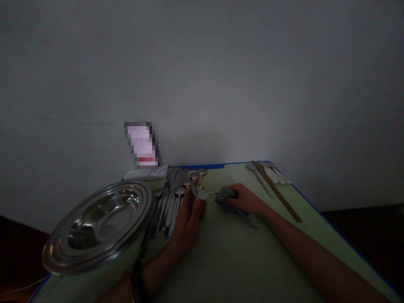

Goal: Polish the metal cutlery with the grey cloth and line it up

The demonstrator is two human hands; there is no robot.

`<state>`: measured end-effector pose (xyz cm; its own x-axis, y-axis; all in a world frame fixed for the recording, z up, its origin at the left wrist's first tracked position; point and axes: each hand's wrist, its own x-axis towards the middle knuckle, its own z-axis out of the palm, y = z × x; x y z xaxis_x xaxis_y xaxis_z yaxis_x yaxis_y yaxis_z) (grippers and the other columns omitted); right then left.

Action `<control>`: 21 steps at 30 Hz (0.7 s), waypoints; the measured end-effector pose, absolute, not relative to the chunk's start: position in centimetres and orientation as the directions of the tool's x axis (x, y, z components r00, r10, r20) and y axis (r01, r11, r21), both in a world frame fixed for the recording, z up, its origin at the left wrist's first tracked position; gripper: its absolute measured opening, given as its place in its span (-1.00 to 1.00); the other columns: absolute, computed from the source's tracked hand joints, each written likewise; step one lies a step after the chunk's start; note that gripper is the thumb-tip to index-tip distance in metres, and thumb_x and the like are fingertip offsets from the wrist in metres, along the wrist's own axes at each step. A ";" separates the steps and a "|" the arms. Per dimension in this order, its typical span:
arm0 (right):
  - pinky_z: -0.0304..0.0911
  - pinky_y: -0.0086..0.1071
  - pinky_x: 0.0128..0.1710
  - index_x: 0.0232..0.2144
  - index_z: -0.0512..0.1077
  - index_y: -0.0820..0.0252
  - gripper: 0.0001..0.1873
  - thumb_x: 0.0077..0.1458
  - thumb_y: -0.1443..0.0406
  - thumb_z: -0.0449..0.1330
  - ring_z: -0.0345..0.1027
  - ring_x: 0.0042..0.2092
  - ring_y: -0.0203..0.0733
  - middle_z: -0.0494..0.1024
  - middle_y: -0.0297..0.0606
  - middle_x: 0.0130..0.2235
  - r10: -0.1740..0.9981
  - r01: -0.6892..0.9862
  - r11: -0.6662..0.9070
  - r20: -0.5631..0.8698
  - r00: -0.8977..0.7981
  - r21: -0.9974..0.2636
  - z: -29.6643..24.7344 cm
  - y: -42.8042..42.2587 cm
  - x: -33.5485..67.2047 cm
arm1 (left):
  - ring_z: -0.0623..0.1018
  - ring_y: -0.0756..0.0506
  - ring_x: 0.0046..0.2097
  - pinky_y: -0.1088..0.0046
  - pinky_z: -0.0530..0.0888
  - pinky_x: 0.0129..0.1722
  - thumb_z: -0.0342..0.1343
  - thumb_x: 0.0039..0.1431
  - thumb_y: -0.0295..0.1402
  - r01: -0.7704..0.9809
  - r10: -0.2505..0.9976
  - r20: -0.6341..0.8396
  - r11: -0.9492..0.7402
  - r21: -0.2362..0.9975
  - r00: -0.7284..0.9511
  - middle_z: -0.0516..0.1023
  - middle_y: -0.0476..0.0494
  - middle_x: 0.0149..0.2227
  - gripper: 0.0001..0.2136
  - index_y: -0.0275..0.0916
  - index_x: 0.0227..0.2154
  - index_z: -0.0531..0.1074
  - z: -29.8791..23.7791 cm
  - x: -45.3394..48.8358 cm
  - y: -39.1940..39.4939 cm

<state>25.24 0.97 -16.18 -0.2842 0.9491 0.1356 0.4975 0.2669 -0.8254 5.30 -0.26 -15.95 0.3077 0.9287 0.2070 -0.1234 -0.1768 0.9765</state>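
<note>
My left hand [191,210] is closed on the bowl end of a metal spoon [200,192], held above the table. The spoon's thin handle runs right into a grey patterned cloth [226,194]. Around that cloth and the handle end, my right hand [241,198] is closed, and a corner of the cloth hangs down toward the table. Just left of my left hand lie several metal spoons [179,190] and knives [172,179] in a group, partly hidden behind my fingers and wrist.
Stacked steel dishes [101,227] stand at the table's left. Behind them a phone [142,145] leans on a white stand [147,171] against the wall. At right lie brown chopsticks [277,191], a metal spoon [260,181] and several white-handled utensils [273,174]. The green table [221,261] has blue edges.
</note>
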 end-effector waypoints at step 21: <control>0.06 -0.47 -0.50 -0.56 0.40 0.23 -0.75 -0.04 0.16 0.16 0.14 -0.51 -0.36 0.30 -0.44 -0.59 0.952 0.574 0.296 0.188 -0.242 -0.764 -16.2 1.0 25.0 | 0.21 0.08 -0.61 0.66 0.19 -0.68 -0.20 0.25 -0.10 -0.100 0.924 0.170 -0.144 0.984 0.342 0.27 0.12 -0.59 -0.59 -0.16 0.08 0.12 -15.7 5.3 -0.3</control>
<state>25.01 1.02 -16.25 -0.2418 0.9520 0.1876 0.5738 0.2962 -0.7635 5.29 -0.33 -15.68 0.3418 0.9242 0.1703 -0.0999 -0.1444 0.9845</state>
